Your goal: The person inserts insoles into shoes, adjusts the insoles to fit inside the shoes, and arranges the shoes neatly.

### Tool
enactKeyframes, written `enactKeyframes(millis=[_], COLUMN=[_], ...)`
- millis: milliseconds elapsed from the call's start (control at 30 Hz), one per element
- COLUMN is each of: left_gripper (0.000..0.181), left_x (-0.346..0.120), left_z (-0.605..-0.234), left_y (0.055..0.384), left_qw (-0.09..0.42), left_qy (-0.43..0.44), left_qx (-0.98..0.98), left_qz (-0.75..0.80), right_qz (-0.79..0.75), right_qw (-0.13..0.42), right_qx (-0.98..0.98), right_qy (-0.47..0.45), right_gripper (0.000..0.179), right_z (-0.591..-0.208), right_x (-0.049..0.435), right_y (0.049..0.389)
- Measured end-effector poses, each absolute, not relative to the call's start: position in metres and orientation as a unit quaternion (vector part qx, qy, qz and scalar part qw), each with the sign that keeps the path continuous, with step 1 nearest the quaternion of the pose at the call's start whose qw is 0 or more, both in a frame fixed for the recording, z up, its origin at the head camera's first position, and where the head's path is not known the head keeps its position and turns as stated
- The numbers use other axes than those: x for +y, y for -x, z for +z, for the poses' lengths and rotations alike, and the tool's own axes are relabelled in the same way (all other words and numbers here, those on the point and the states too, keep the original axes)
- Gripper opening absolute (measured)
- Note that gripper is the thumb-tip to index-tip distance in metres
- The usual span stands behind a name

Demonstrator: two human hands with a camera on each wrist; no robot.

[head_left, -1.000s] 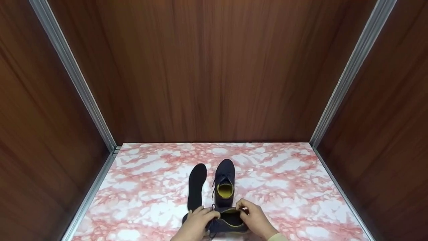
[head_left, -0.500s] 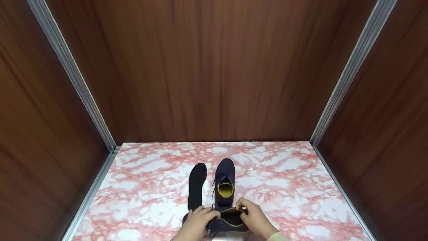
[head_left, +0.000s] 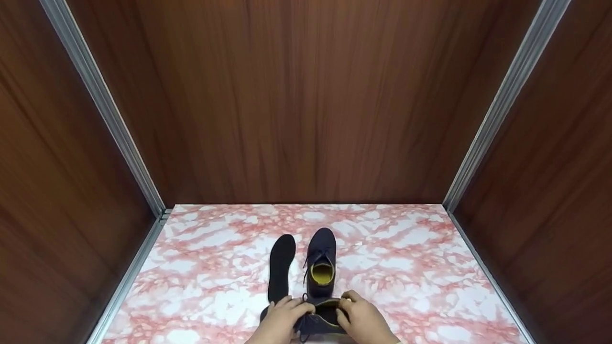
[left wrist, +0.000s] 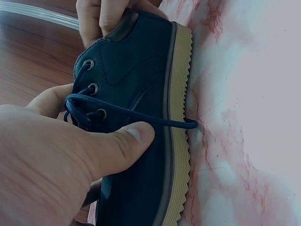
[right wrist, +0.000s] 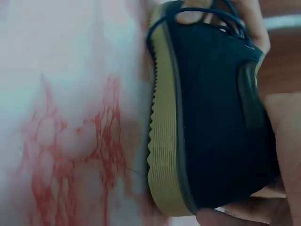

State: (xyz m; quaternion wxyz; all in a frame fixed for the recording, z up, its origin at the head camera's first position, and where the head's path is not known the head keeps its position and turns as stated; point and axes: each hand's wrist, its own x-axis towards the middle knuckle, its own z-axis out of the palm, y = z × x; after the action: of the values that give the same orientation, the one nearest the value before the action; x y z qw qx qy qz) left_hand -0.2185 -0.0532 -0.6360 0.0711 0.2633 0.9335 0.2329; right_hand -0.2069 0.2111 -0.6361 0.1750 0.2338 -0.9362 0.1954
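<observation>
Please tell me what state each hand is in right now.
Left hand: closed, holding the nearer navy lace-up shoe around its laced part.
Right hand: closed, holding the same shoe toward its heel end.

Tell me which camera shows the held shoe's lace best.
The left wrist view: the shoelace is close and sharp, across the navy shoe. The right wrist view shows a blurrier loop near its top edge; the head view, tiny dark loops beside the left hand.
</observation>
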Motion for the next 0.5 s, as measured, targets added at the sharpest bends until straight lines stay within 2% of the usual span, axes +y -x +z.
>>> enactKeyframes(millis=[233,500], left_gripper=[0.066,0.066], left_x=[-0.054,-0.054], left_z=[-0.635,-0.637], left_y=[0.216,0.213], left_qw=[0.057,0.051], left_qy=[-0.265,-0.269], left_qx=[0.935,0.933], left_qz=[0.23,0.233], right_qz=[0.137,0.105], right_qw=[0.146,0.071], right_qx=[-0.956,-0.971], right_qy=[-0.216,-0.202], right_gripper=[0.03,0.054], right_z=[-0.627,-0.621], right_x=[0.208,0.21], right_y=[0.203,0.2])
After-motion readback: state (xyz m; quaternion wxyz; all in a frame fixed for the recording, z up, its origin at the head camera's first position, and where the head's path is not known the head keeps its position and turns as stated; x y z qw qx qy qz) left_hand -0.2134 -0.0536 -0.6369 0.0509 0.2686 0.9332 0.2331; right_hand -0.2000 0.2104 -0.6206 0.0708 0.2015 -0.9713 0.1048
